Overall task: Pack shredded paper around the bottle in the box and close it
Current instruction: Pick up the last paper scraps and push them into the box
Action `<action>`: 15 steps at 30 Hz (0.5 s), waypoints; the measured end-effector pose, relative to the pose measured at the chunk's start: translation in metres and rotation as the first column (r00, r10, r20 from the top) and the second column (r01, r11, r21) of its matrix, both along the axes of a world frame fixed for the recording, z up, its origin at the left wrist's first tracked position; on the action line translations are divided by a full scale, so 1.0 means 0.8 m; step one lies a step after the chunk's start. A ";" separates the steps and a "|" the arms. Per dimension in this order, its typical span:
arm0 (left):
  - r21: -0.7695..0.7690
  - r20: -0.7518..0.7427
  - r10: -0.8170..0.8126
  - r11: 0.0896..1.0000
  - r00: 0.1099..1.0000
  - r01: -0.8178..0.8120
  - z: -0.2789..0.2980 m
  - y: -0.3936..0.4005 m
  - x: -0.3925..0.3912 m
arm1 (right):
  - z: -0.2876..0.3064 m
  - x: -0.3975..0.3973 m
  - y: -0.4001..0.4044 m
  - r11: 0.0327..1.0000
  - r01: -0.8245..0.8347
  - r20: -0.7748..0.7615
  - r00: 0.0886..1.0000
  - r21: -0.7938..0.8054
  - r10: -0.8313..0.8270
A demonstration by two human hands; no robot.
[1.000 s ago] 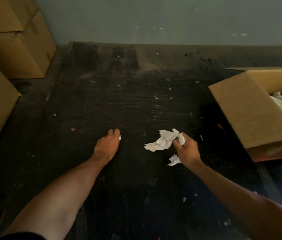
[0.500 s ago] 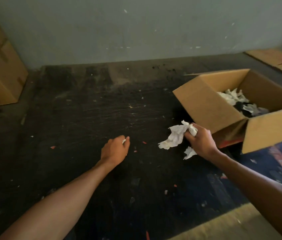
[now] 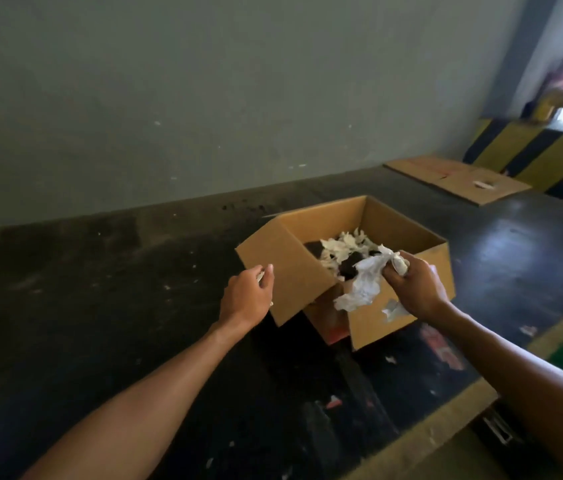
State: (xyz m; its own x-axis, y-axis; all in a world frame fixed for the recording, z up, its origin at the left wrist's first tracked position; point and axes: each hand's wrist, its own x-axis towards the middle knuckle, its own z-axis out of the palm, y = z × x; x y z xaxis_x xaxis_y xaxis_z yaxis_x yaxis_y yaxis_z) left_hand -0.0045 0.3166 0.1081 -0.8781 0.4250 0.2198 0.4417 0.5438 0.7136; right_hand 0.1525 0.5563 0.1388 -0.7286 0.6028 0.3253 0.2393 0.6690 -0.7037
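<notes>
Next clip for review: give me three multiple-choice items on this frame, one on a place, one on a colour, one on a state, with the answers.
1. Where is the wad of paper held by the right hand?
A. at the open box's near edge
B. on the floor by the wall
C. on the flat cardboard sheet

2. What colour is the paper already in the box?
A. white
B. blue
C. red

3. The box flaps are:
A. taped shut
B. open
C. folded shut, untaped

Answers: 1 A, the wad hangs over the near rim; 2 A, white scraps lie inside; 3 B, the inside is visible.
</notes>
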 end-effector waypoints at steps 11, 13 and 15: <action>0.062 -0.060 0.067 0.996 0.996 -0.063 0.041 0.201 0.065 | 0.044 0.049 0.175 0.974 0.028 -0.136 0.989 -0.225 -0.060; 0.048 -0.088 0.078 0.996 0.993 -0.074 0.041 0.221 0.060 | 0.048 0.039 0.193 0.973 0.014 -0.148 0.988 -0.231 -0.049; 0.016 -0.096 0.063 0.998 0.993 -0.062 0.040 0.238 0.048 | 0.047 0.023 0.209 0.970 -0.003 -0.164 0.986 -0.244 -0.038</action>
